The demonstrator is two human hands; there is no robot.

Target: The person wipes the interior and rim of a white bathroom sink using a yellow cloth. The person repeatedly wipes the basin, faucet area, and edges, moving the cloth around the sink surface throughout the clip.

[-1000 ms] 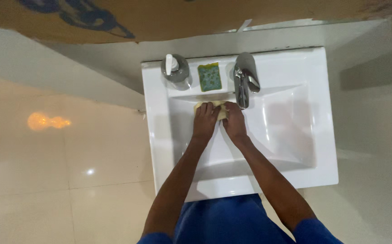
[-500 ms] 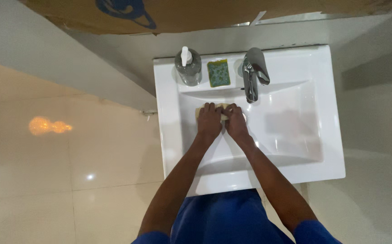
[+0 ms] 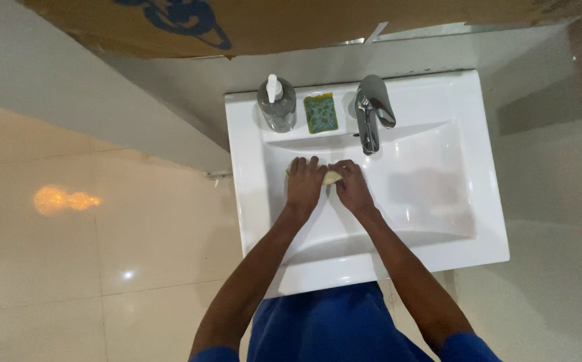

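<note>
Hands, left hand and right hand, share a clenched grip on a yellow sponge inside the white sink.

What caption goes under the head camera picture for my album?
Two hands, left hand and right hand, press a yellow sponge inside a white sink below the tap.

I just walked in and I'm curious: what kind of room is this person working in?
Most likely a bathroom or washroom: a white sink with a chrome tap, a soap pump bottle on its ledge, and glossy floor tiles.
</note>
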